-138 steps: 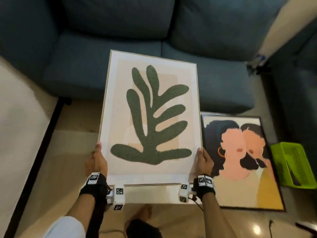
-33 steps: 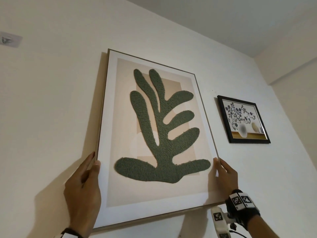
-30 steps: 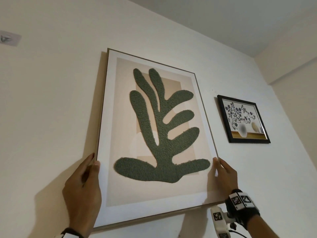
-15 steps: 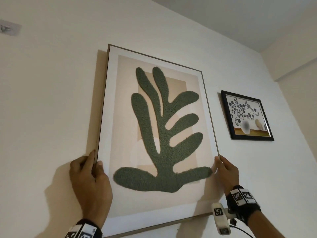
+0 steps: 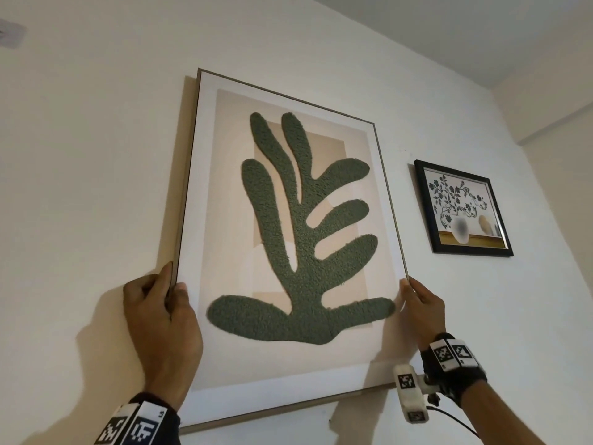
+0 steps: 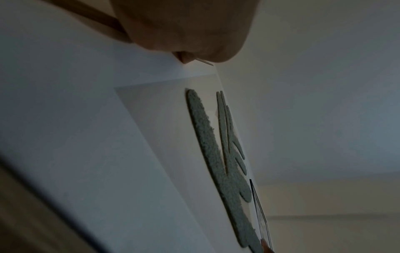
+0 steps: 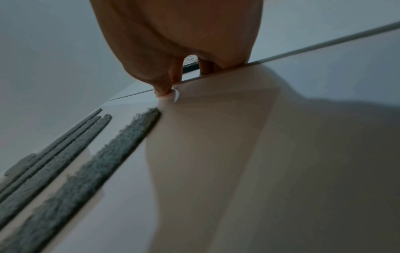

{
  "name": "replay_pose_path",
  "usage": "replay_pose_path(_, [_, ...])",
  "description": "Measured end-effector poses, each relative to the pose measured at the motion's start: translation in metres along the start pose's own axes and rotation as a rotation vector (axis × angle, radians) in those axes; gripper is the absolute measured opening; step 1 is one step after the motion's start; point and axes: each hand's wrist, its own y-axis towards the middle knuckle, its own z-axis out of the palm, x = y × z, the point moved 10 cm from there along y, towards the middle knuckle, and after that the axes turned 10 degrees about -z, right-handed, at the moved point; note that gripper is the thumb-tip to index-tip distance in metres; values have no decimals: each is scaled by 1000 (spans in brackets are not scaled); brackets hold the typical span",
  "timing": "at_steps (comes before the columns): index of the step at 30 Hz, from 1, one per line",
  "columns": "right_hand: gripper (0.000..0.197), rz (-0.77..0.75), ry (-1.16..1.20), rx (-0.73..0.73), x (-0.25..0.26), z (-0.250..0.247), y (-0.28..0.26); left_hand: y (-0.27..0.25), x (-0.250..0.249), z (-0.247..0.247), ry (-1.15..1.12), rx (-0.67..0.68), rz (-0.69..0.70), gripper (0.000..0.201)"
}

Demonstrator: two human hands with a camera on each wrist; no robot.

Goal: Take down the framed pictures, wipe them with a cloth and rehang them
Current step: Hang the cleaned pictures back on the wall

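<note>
Head view: the leaf print frame (image 5: pixel 282 239) was up against the wall (image 5: pixel 80 155), left hand (image 5: pixel 160 326) wrapped round its left edge and right hand (image 5: pixel 423 311) pinching the right edge, a small black-framed flower picture (image 5: pixel 462 208) further out past the right hand.

Left wrist: thumb clamped on the border.

Right wrist: fingertips (image 7: pixel 164 89) nipping the rim.

Risk, I reckon: letting go before the hook caught, hidden behind, so it'd drop.

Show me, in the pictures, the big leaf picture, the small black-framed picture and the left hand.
big leaf picture (image 5: pixel 298 239), head view, green leaf
small black-framed picture (image 5: pixel 462 208), head view, flower print
left hand (image 5: pixel 160 319), head view, back of hand
</note>
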Motion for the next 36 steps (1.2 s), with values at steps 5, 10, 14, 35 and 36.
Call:
replay_pose_path(5, [34, -9, 9, -7, -1, -1, 0, -1, 2, 2, 1, 4, 24, 39])
replay_pose_path(10, [32, -35, -25, 16, -2, 0, 0, 0, 1, 3, 14, 23, 49, 39])
replay_pose_path(14, [33, -42, -25, 10, -4, 0, 2, -1, -1, 1, 14, 40, 59, 39])
replay_pose_path(35, [34, 38, 71, -50, -14, -4, 1, -3, 1, 2, 35, 78, 72, 39])
replay_pose_path(36, [34, 39, 71, -51, -15, -4, 1, -3, 1, 2, 39, 78, 70, 40])
